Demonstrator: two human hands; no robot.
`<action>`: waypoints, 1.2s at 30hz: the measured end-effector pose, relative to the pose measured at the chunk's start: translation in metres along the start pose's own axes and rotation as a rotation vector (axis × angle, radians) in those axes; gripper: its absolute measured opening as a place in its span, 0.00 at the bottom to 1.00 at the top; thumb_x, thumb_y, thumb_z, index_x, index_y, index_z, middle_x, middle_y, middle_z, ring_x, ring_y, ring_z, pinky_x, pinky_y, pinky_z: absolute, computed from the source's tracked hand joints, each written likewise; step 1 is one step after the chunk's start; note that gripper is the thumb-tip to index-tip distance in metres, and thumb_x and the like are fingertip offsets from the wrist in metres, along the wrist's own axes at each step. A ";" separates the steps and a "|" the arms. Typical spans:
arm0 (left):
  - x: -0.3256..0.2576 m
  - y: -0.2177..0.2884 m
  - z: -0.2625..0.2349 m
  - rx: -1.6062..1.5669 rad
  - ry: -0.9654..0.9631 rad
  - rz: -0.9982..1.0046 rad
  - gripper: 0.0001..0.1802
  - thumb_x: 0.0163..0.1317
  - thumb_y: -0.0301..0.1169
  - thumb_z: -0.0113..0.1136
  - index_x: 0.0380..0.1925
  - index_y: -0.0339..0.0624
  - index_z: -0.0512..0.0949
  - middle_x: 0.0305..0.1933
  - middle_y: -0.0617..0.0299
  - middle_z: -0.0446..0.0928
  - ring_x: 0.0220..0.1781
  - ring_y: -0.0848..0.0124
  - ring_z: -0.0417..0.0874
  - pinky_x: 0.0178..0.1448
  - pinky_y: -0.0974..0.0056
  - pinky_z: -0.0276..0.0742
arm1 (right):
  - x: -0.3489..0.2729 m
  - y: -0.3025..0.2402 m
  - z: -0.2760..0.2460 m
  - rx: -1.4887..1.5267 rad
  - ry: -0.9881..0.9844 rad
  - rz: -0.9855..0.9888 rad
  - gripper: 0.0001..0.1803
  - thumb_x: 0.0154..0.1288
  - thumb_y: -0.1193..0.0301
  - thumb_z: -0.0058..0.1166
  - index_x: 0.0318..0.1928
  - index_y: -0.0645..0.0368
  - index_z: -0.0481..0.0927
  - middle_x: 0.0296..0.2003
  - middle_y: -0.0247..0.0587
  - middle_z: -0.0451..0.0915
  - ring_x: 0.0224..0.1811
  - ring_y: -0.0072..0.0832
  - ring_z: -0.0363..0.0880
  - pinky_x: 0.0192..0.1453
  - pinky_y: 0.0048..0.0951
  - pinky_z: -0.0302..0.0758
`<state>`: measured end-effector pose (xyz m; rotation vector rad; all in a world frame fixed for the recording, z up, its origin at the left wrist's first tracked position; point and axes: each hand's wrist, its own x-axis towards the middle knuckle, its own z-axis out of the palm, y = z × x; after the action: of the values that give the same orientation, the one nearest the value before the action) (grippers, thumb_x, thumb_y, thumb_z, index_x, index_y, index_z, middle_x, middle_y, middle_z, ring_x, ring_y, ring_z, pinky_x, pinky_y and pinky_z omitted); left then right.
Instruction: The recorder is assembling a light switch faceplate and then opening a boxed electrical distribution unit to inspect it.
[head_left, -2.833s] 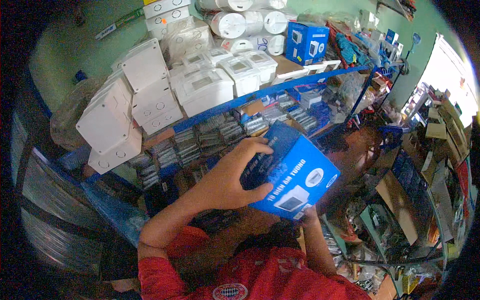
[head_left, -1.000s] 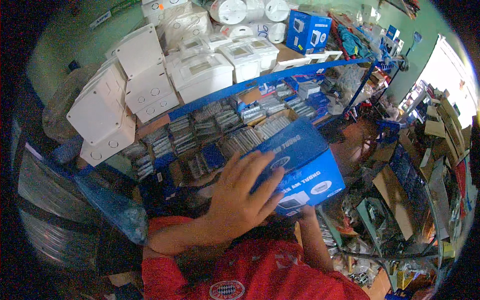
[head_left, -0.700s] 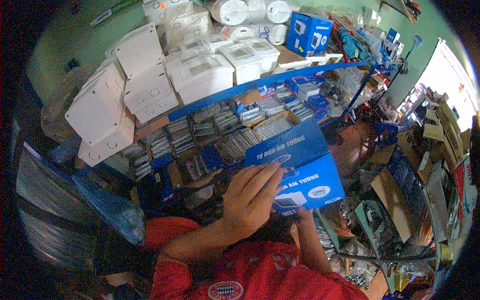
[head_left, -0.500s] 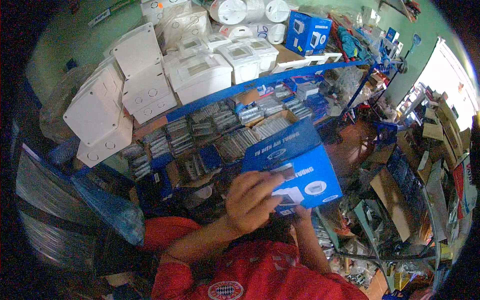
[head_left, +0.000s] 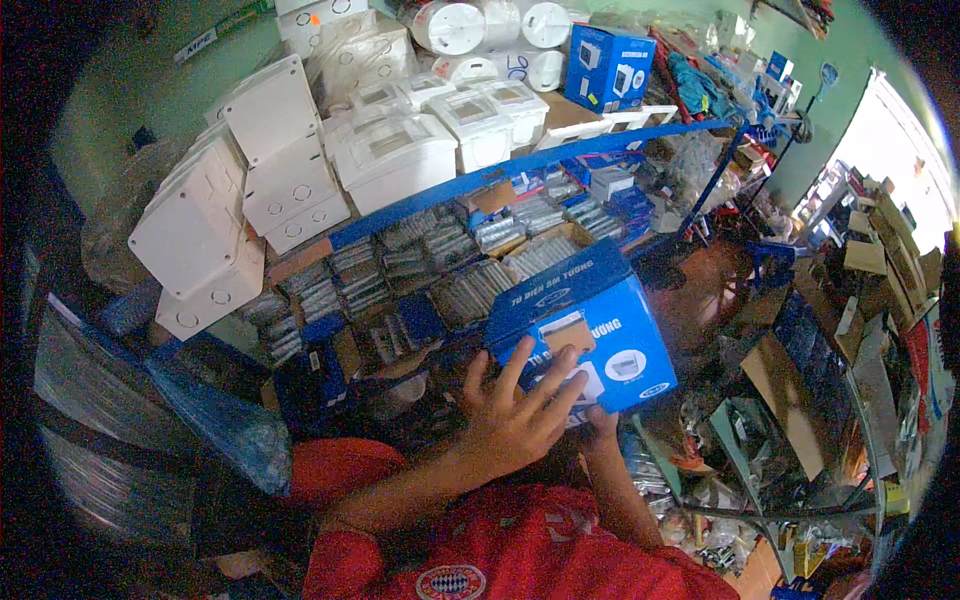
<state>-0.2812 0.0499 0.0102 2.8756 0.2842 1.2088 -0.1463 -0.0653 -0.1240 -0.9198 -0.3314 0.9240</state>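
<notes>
A blue cardboard box (head_left: 640, 325) with white print and a pictured white unit is held up before my chest, tilted. My right hand (head_left: 601, 424) grips it at the lower edge; the thumb shows, the other fingers are hidden behind or beneath. Fingers spread, my left hand (head_left: 520, 415) lies over the lower left of the box's front face. Just above its fingertips, a small tan patch (head_left: 567, 337) stands out on that face; whether it is a flap or bare cardboard I cannot tell.
Beyond the box, a blue shelf edge (head_left: 400, 195) carries white plastic enclosures (head_left: 390, 150) and another blue box (head_left: 610, 68). Below are cartons of metal tubes (head_left: 475, 290). Wrapped rolls (head_left: 110, 400) stand at left; cardboard sheets (head_left: 785, 395) lean at right.
My left hand's fingers have gone from bent at the tan patch to spread, slightly lower on the front. More of the patch shows. The box has turned slightly.
</notes>
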 end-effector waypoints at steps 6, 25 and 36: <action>0.027 -0.041 -0.040 -0.363 -0.058 -0.014 0.20 0.48 0.27 0.64 0.45 0.49 0.76 0.51 0.62 0.77 0.59 0.62 0.71 0.63 0.46 0.57 | 0.009 0.012 -0.034 -0.140 0.023 -0.055 0.43 0.47 0.53 0.61 0.60 0.62 0.60 0.55 0.47 0.69 0.55 0.37 0.72 0.58 0.38 0.71; 0.051 -0.099 -0.037 -0.849 -0.605 -0.164 0.36 0.46 0.42 0.69 0.56 0.40 0.70 0.61 0.47 0.68 0.64 0.57 0.67 0.66 0.58 0.62 | 0.018 0.039 -0.078 -0.143 0.194 -0.082 0.30 0.43 0.59 0.58 0.46 0.66 0.74 0.41 0.42 0.79 0.44 0.32 0.78 0.46 0.33 0.75; 0.048 -0.100 -0.050 -0.727 -0.697 -0.163 0.43 0.41 0.39 0.70 0.58 0.39 0.63 0.51 0.42 0.74 0.55 0.51 0.76 0.59 0.56 0.70 | 0.013 0.029 -0.089 -0.134 0.165 -0.061 0.31 0.43 0.58 0.59 0.47 0.66 0.74 0.42 0.42 0.79 0.44 0.32 0.78 0.46 0.34 0.76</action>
<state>-0.3000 0.1533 0.0710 2.3476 0.0384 0.1576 -0.1006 -0.0950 -0.2015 -1.0960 -0.2808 0.7708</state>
